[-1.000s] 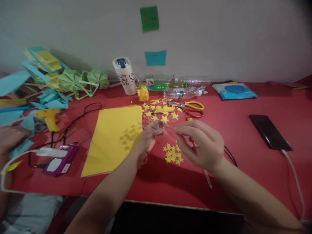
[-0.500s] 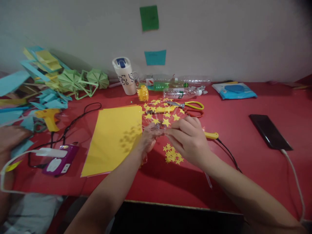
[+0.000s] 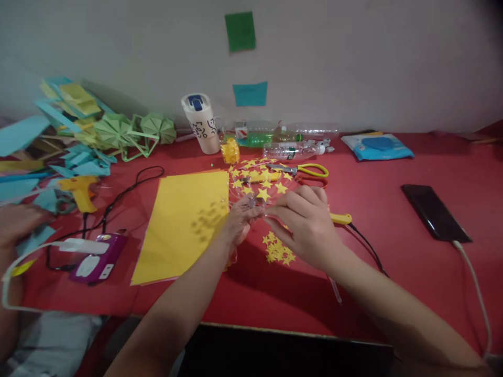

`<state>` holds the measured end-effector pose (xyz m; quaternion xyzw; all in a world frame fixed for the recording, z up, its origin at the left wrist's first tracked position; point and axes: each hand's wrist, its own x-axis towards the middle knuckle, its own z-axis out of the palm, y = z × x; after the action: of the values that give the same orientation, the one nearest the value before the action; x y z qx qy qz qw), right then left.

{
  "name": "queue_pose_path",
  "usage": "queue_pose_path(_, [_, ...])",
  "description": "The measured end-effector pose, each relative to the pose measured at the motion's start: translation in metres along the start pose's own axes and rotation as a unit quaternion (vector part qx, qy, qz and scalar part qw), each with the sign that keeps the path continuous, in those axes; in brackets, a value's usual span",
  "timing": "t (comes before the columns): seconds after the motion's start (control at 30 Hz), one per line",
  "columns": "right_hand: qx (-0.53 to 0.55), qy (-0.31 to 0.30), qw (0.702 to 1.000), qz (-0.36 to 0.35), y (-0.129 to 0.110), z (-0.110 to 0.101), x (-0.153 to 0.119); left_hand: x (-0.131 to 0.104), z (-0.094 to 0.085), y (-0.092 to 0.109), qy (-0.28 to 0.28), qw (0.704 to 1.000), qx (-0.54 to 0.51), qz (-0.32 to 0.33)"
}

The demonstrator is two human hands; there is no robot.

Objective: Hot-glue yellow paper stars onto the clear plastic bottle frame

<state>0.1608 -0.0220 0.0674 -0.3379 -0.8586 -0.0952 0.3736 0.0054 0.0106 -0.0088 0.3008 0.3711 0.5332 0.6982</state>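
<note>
Over red tabletop (image 3: pixel 255 301), left hand (image 3: pixel 239 217) grips star-tipped clear strands (image 3: pixel 263 195) near base, likely steadying them; right hand (image 3: pixel 308 225) bent just beside, fingertip hold unclear.

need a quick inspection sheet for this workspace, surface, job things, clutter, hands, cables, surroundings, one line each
Surface: red table, crowded along the back and left.
Job's things: star-dotted clear plastic; loose yellow stars piled on the table on the near side.
Clutter: yellow paper, cup, bottles, scissors, wipes pack; folded paper heaped at left.
Grips: left hand holds the plastic; right hand pinches beside it, anything between its fingertips too small to tell.
Cables: black cord at the glue gun; white cord plugged into the phone.
Surroundings: grey wall with green note and blue note; another person's hand at left.
</note>
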Motion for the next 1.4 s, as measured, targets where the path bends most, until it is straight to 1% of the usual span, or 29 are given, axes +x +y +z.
queue_pose_path(0.2, [0.012, 0.020, 1.000, 0.007, 0.001, -0.007, 0.001, 0.003, -0.004, 0.000, -0.015, 1.000, -0.012, 0.012])
queue_pose_path(0.37, [0.013, 0.046, 0.999, 0.019, 0.010, -0.013, 0.004, 0.008, -0.010, -0.002, -0.032, 0.999, -0.016, 0.034])
queue_pose_path(0.5, [0.001, 0.039, 0.999, 0.011, 0.023, -0.011, 0.005, 0.014, -0.014, -0.004, -0.034, 0.999, -0.011, 0.040])
queue_pose_path(0.57, [-0.001, 0.046, 0.999, 0.003, 0.027, -0.010, 0.005, 0.017, -0.016, -0.005, -0.023, 0.999, -0.012, 0.044])
queue_pose_path(0.63, [0.013, 0.040, 0.999, -0.014, 0.029, -0.011, 0.003, 0.019, -0.017, -0.005, -0.015, 0.998, -0.012, 0.053])
queue_pose_path(0.77, [0.043, 0.034, 0.998, 0.021, 0.023, -0.014, -0.011, 0.020, -0.018, -0.003, -0.017, 0.997, -0.011, 0.070])
queue_pose_path(0.83, [0.063, 0.021, 0.997, 0.041, 0.018, -0.011, -0.019, 0.019, -0.018, -0.002, -0.016, 0.997, -0.015, 0.078])
queue_pose_path(0.93, [0.099, -0.025, 0.993, 0.061, 0.011, -0.002, -0.026, 0.019, -0.019, -0.003, -0.013, 0.996, -0.018, 0.087])
queue_pose_path(1.1, [0.137, -0.007, 0.987, 0.083, 0.005, 0.013, -0.019, 0.019, -0.020, -0.004, -0.016, 0.995, -0.016, 0.098])
queue_pose_path(1.27, [0.158, -0.012, 0.985, 0.068, 0.006, 0.018, -0.014, 0.017, -0.019, -0.004, -0.020, 0.995, -0.021, 0.098])
queue_pose_path(1.4, [0.156, -0.017, 0.986, 0.058, 0.007, 0.019, -0.013, 0.016, -0.016, 0.000, -0.024, 0.994, -0.026, 0.104])
